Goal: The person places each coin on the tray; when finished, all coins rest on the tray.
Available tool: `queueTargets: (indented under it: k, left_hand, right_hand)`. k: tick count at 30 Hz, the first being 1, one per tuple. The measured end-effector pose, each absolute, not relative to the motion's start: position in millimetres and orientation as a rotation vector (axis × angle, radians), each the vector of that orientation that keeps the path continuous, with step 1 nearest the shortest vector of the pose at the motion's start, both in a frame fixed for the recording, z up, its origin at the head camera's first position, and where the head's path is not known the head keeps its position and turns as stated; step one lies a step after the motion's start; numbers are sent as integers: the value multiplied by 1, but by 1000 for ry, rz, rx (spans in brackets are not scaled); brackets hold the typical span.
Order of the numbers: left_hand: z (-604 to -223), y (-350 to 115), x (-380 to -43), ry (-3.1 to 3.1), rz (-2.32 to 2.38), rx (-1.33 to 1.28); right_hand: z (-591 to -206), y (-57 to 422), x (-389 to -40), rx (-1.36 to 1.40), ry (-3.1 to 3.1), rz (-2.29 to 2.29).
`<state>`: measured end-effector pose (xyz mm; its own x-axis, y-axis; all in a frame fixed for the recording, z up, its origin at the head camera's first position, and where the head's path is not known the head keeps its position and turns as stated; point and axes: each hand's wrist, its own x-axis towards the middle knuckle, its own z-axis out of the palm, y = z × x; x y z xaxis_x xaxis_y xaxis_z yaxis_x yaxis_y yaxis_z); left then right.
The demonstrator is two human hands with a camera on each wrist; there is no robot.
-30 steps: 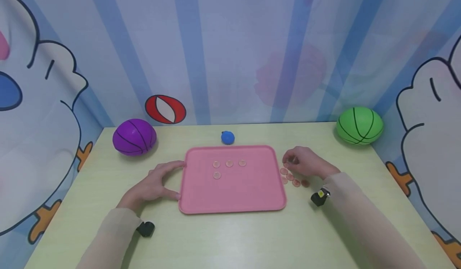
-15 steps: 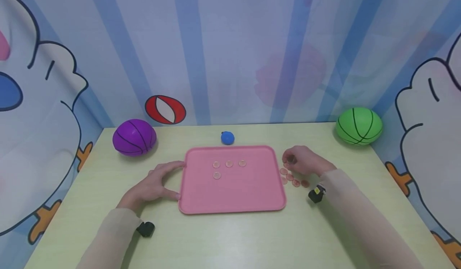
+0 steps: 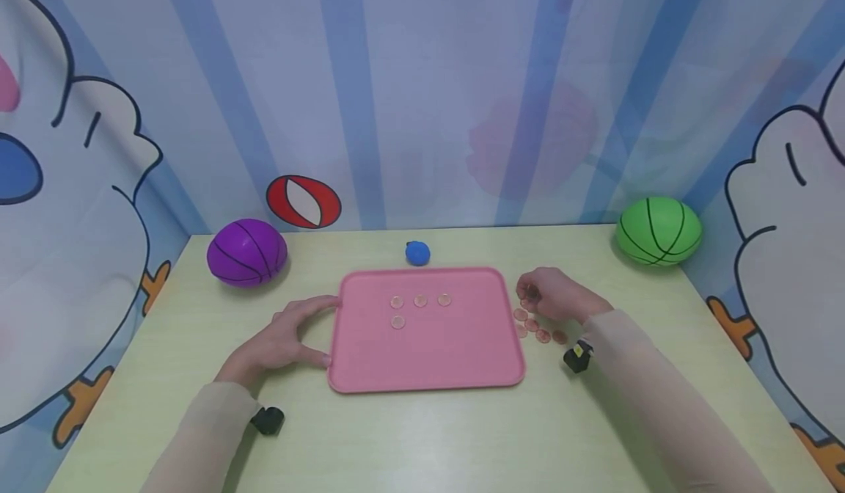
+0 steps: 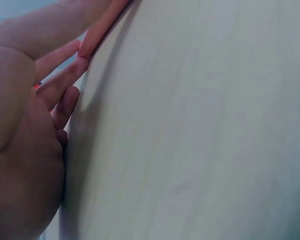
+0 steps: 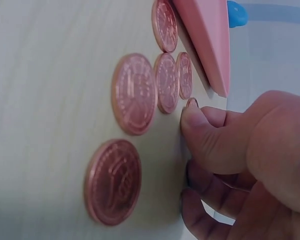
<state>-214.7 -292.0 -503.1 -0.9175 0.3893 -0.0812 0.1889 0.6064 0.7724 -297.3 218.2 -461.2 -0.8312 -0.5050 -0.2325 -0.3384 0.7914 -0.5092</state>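
Far left, back of the tabletop [image 3: 422, 442]: purple ball [image 3: 247, 252], well apart from the tray, probably parked there to leave working room.

Next, left hand [image 3: 277, 339]: thumb and fingers spread wide, tips touching the left rim of the pink tray [image 3: 429, 364], nothing gripped. Reads as a brace, so a light tray doesn't slide. A black wrist device [image 3: 268, 420] sits at the cuff; its camera gets mostly bare tabletop plus a bit of tray edge.

Pink tray lies flat mid-tabletop, long side facing the person. Four coins on it, in its left and middle part: three in a row [image 3: 420, 301] near the back rim, a fourth [image 3: 397, 322] just in front of the leftmost. Even gaps, so they look laid out on purpose.

Small blue ball [image 3: 417, 253] just behind the back rim, untouched.

Right of the tray: five loose coins [image 5: 135, 94] flat on the tabletop, some touching, close to the rim and well within right-hand reach.

Right hand [image 3: 557, 298] is at the far end of that group, thumb and index tips nearly together, other fingers curled. Looks like a pinch on one more coin [image 5: 192, 102] by its edge, sensible for a thin disc; thumb hides most of it, so not certain.

Far right, back: green ball [image 3: 659, 231], clear of the hand.
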Motion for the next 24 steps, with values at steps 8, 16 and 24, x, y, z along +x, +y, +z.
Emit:
queueTargets:
  k: [8,16,24]
  left_hand:
    - [-502,-292,-215,2585,1216,487]
    - [-503,-293,-215,2590,1213,496]
    - [-502,-292,-214,2593,1203,476]
  right_hand:
    - [-460,216,-295,-548,2586,-682]
    - [-457,216,-291,-449,2550,-756]
    - [-459,217,-289,-602,2637,-695]
